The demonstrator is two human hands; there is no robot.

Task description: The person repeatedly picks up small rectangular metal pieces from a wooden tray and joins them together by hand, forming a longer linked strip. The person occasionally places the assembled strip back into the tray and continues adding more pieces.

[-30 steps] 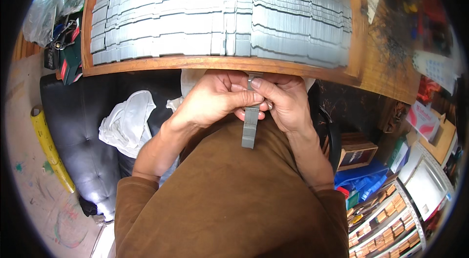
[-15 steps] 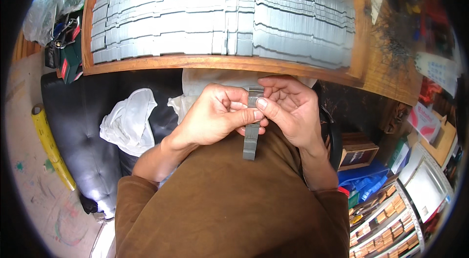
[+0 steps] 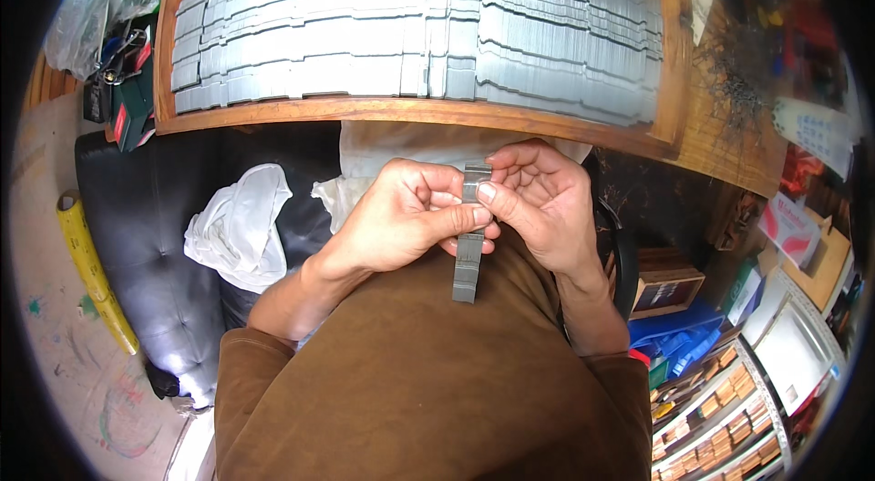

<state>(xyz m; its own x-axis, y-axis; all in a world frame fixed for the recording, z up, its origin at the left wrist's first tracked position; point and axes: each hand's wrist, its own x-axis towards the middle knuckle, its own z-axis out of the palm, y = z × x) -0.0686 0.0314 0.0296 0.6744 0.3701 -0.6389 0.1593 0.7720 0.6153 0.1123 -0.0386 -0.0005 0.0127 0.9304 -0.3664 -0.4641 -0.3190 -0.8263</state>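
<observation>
Over my lap, I hold a narrow stack of thin grey metal strips [image 3: 467,268] with grooves across it. My left hand [image 3: 407,215] is closed on its middle, the thumb lying across the front. My right hand [image 3: 544,206] pinches the upper part, thumb tip on the strips and the other fingers curled behind or beside them. The stack's lower end hangs free below my fingers, in front of my brown shirt. Just beyond my hands stands a wooden tray [image 3: 383,111], packed with rows of similar thin grey metal strips [image 3: 565,35].
A black padded seat [image 3: 155,226] with a crumpled white cloth [image 3: 241,226] lies to the left, near a yellow tube [image 3: 94,271]. To the right are a small wooden box [image 3: 668,282], a blue plastic bag [image 3: 679,335] and a rack of wooden pieces [image 3: 729,408].
Both hands keep the same grip on the strips. The view has shifted very slightly; nothing was taken up or let go.
</observation>
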